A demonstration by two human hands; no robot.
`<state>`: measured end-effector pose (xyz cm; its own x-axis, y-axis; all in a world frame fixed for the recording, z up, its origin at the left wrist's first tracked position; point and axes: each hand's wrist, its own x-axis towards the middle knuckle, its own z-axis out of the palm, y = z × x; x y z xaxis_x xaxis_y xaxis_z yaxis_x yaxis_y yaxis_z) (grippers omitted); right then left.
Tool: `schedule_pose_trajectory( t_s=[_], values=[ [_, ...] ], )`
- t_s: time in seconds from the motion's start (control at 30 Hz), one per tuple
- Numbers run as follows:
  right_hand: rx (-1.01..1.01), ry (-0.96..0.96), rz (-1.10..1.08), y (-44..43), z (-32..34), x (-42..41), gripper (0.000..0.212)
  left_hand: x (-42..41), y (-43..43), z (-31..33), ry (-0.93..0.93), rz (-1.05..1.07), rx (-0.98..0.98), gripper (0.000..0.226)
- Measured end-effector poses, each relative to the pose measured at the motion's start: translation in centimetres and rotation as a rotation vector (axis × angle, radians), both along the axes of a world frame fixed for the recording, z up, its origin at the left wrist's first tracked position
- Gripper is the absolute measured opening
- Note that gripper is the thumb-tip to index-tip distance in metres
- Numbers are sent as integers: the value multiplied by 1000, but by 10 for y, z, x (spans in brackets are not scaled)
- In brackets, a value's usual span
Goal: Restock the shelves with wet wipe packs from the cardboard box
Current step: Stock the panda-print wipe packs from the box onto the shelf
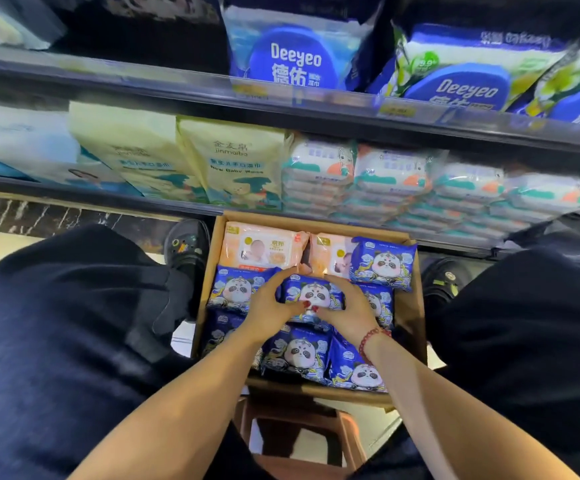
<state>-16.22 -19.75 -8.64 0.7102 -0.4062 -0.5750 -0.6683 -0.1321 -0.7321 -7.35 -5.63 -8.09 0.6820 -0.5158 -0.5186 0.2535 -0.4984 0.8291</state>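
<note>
A cardboard box (410, 306) sits on the floor between my knees, below the shelves. It holds several blue panda wet wipe packs and two pink baby wipe packs (261, 247) at its far end. My left hand (271, 306) and my right hand (347, 310) both grip one blue panda pack (313, 292) in the middle of the box, one from each side, thumbs meeting on its near edge. Another blue pack (382, 263) lies tilted on top at the far right.
The lowest shelf (108, 199) holds cream jinmaibo packs (233, 161) at the left and stacked white-teal wipe packs (396, 178) at the right. The shelf above carries blue Deeyeo packs (292, 60). My black shoes flank the box. A brown stool (347, 434) stands under me.
</note>
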Motion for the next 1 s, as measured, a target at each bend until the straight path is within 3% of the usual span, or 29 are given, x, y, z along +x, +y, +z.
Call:
schedule_pose_trajectory(
  t_s=[0.27,0.4,0.5,0.73,1.0],
  values=[
    [106,-179,-156,-19,11,15,46,16,-10,10,179,84,-141,57],
    [-280,-148,-218,-45,5,14,40,18,-14,9,197,201,-156,52],
    [-494,8,-309,-71,-1,8,48,19,-9,3,198,264,-133,53],
    [-462,216,-381,-97,-19,5,56,23,-4,-4,151,332,-70,48],
    [-415,118,-292,-87,-18,7,54,22,-5,-2,124,326,-63,44]
  ],
)
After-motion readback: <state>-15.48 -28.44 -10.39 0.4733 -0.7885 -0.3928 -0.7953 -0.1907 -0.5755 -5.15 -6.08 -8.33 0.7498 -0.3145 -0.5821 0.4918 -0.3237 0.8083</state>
